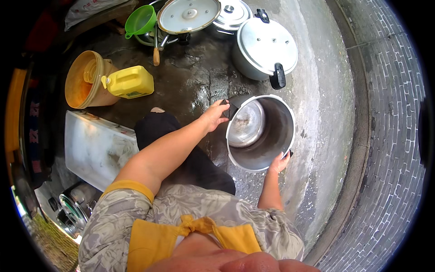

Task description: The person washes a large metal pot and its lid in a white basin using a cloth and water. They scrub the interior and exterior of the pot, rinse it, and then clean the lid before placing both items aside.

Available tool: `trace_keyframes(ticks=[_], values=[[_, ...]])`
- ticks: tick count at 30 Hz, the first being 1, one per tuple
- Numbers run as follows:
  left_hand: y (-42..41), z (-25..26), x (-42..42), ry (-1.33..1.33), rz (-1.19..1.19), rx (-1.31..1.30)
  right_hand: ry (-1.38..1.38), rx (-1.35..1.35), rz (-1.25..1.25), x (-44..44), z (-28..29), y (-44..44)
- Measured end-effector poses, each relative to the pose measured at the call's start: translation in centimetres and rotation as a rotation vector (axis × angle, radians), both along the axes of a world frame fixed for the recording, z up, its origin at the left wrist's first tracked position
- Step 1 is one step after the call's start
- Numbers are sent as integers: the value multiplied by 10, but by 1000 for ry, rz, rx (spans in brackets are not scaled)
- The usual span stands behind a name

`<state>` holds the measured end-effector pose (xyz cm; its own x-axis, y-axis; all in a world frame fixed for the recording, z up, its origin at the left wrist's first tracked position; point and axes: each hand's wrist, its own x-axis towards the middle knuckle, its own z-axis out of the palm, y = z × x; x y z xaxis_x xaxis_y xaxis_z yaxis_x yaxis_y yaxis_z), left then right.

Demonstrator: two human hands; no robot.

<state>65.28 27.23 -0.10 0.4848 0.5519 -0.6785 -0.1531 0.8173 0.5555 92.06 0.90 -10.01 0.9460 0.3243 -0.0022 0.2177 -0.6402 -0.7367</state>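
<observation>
A large, lidless aluminium pot (276, 134), apparently a pressure cooker body, tilts with its mouth towards me. Brownish marks show on its round inner bottom, and I see no contents. My left hand (214, 116) grips the black side handle (231, 110) at the pot's upper left. Down at the lower right of the rim, my right hand (279, 164) holds the opposite side, where only a bit of black handle (291, 153) shows past the fingers. Whether the pot's base touches the floor is hidden.
A lidded pressure cooker (268, 47) stands beyond the pot. Further back are a glass lid (189, 13), another lidded pot (232, 15) and a green funnel (141, 20). Leftward sit a bucket (93, 80), a yellow jug (131, 81) and a translucent plastic box (98, 146). The concrete floor (183, 80) is wet.
</observation>
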Motion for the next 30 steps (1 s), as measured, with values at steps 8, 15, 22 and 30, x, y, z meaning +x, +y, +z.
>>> trace_keyframes(ticks=[8, 15, 22, 30], values=[[13, -2, 2, -230, 61, 2, 8, -51, -97, -25, 18, 8], [7, 34, -12, 21, -68, 250, 18, -89, -211, -48, 36, 35], [6, 64, -74, 114, 160, 406, -32, -162, -153, -41, 22, 39], [30, 112, -161, 117, 499, 352, -570, -341, 134, -44, 72, 62]])
